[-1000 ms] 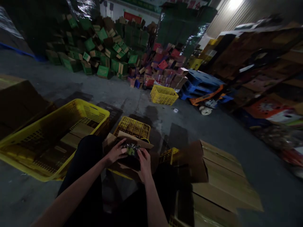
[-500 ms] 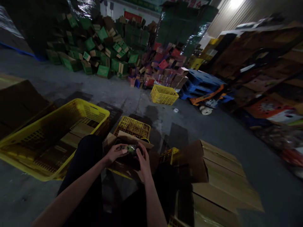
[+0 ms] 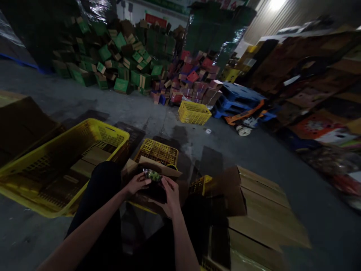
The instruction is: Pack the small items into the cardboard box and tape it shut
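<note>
Both my hands meet over an open cardboard box (image 3: 158, 167) that rests on my lap. My left hand (image 3: 137, 183) and my right hand (image 3: 170, 192) pinch a small green, shiny-wrapped item (image 3: 152, 175) between their fingers, just above the box's dark inside. The box flaps stand up behind the item. My dark trouser knee (image 3: 103, 177) rises to the left of the box.
A big yellow crate (image 3: 64, 145) with flat cardboard inside lies at left. A smaller yellow crate (image 3: 158, 151) sits behind the box, another (image 3: 193, 112) farther off. Stacked flat cartons (image 3: 262, 210) lie at right. Piles of green and red boxes (image 3: 132, 60) fill the back; blue pallets (image 3: 239, 96) stand at right.
The green wrapped item has shifted slightly left and up between my fingers. My hands have stayed over the box.
</note>
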Demonstrator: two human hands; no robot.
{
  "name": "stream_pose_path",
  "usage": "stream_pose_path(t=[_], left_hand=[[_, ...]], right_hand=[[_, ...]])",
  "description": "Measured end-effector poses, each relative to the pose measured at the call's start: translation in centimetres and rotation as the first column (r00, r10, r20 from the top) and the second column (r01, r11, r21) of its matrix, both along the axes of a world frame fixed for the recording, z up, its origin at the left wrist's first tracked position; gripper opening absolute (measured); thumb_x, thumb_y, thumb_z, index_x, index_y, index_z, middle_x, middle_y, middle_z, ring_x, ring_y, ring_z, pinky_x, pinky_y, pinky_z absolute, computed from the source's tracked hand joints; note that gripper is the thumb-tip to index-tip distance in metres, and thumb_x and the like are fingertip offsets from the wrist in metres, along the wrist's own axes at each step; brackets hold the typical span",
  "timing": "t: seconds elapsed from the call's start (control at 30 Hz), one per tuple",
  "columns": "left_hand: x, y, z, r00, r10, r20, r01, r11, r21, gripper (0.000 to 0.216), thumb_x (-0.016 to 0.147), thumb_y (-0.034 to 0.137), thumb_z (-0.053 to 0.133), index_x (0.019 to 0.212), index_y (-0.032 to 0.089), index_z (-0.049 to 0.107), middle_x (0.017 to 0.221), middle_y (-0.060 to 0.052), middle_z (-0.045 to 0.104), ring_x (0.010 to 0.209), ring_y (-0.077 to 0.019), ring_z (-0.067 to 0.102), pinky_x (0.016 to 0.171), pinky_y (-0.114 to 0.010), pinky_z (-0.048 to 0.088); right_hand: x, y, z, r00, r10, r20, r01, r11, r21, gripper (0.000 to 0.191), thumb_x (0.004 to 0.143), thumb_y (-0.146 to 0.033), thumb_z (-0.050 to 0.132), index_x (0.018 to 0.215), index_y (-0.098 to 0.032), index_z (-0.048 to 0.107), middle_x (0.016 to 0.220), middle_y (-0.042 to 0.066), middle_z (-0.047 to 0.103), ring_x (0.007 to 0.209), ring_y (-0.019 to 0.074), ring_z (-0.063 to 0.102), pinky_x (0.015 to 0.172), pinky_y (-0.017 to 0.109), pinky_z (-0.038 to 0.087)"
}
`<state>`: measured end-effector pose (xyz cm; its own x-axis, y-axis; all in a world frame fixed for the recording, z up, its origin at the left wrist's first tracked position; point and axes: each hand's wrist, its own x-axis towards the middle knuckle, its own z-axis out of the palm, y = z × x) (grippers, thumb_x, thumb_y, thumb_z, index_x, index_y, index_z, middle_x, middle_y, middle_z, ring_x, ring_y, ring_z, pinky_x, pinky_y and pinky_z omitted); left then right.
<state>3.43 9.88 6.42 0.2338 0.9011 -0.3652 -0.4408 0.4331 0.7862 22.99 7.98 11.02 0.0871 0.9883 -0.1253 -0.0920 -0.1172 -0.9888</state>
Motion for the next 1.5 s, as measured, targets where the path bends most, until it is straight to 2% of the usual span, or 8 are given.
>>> stream_pose_path(t=[0.33, 0.47, 0.57, 0.7, 0.87, 1.03, 1.23, 1.5], left_hand=[[-0.1, 0.0, 1.0, 0.993, -0.029, 0.114, 0.018, 0.995, 0.094, 0.059, 0.063, 0.035, 0.093, 0.113, 0.014, 0.073, 0.112, -0.014, 0.074, 0.105, -0.0305, 0.069, 0.096, -0.043, 0.053], [-0.2, 0.0, 1.0, 0.995, -0.006, 0.101, -0.003, 0.996, 0.09, 0.054, 0.063, 0.04, 0.092, 0.108, 0.015, 0.074, 0.113, -0.014, 0.073, 0.103, -0.0306, 0.069, 0.09, -0.043, 0.056], [-0.2, 0.2, 0.7, 0.995, 0.048, 0.084, -0.053, 0.997, 0.062, 0.053, 0.062, 0.044, 0.092, 0.102, 0.015, 0.074, 0.108, -0.013, 0.073, 0.098, -0.0295, 0.07, 0.088, -0.044, 0.056], [-0.2, 0.3, 0.8, 0.996, 0.058, 0.074, -0.061, 0.997, 0.038, 0.052, 0.063, 0.045, 0.091, 0.099, 0.013, 0.074, 0.103, -0.013, 0.073, 0.094, -0.0283, 0.07, 0.088, -0.044, 0.055], [-0.2, 0.1, 1.3, 0.99, 0.07, 0.126, -0.074, 0.997, 0.025, 0.078, 0.065, 0.038, 0.092, 0.134, 0.024, 0.06, 0.116, -0.01, 0.07, 0.101, -0.0268, 0.069, 0.092, -0.044, 0.053], [-0.7, 0.0, 1.5, 0.98, -0.015, 0.198, 0.01, 1.0, 0.026, 0.097, 0.074, 0.035, 0.087, 0.154, 0.037, 0.032, 0.121, -0.007, 0.069, 0.102, -0.0259, 0.071, 0.098, -0.044, 0.049], [-0.9, 0.1, 1.5, 0.972, -0.085, 0.218, 0.073, 0.995, 0.063, 0.077, 0.076, 0.032, 0.084, 0.143, 0.027, 0.048, 0.128, -0.014, 0.066, 0.11, -0.0311, 0.069, 0.102, -0.047, 0.044], [-0.7, -0.1, 1.8, 0.973, -0.157, 0.17, 0.142, 0.985, 0.1, 0.082, 0.071, 0.032, 0.087, 0.143, 0.026, 0.048, 0.124, -0.017, 0.068, 0.113, -0.036, 0.067, 0.091, -0.041, 0.049]], right_hand=[[0.1, 0.1, -0.4, 1.0, 0.003, 0.029, -0.003, 1.0, -0.023, 0.033, 0.079, -0.054, 0.075, 0.088, -0.022, 0.08, 0.071, 0.001, 0.071, 0.061, 0.0157, 0.058, 0.058, 0.027, 0.044], [-0.1, 0.0, -0.3, 0.998, -0.06, 0.019, 0.061, 0.997, -0.049, 0.037, 0.077, -0.056, 0.075, 0.095, -0.024, 0.08, 0.092, 0.004, 0.076, 0.082, 0.0207, 0.066, 0.071, 0.03, 0.052], [-0.4, 0.0, 0.1, 0.994, 0.019, -0.106, -0.025, 0.998, -0.051, 0.045, 0.077, -0.056, 0.075, 0.112, -0.027, 0.076, 0.109, 0.004, 0.076, 0.098, 0.0236, 0.067, 0.08, 0.034, 0.055], [-0.6, 0.1, 0.5, 0.99, 0.068, -0.12, -0.073, 0.997, -0.032, 0.049, 0.072, -0.047, 0.082, 0.116, -0.026, 0.075, 0.101, 0.003, 0.077, 0.092, 0.0221, 0.069, 0.08, 0.032, 0.055], [-0.2, 0.2, 0.0, 0.993, -0.003, -0.118, 0.001, 1.0, -0.018, 0.037, 0.074, -0.047, 0.08, 0.101, -0.023, 0.08, 0.1, 0.005, 0.078, 0.091, 0.0238, 0.07, 0.083, 0.035, 0.056], [0.0, 0.3, -0.6, 0.989, -0.012, -0.144, 0.01, 1.0, -0.013, 0.044, 0.076, -0.045, 0.079, 0.114, -0.024, 0.076, 0.105, 0.005, 0.077, 0.088, 0.0224, 0.07, 0.078, 0.034, 0.056], [0.2, 0.6, -1.0, 0.974, -0.086, -0.208, 0.075, 0.995, -0.063, 0.038, 0.071, -0.042, 0.082, 0.104, -0.024, 0.079, 0.109, 0.006, 0.077, 0.091, 0.0234, 0.07, 0.078, 0.034, 0.057], [0.5, 1.0, -1.6, 0.913, -0.201, -0.354, 0.183, 0.98, -0.084, 0.024, 0.069, -0.036, 0.083, 0.09, -0.024, 0.078, 0.093, 0.004, 0.078, 0.082, 0.0207, 0.071, 0.075, 0.034, 0.057]])
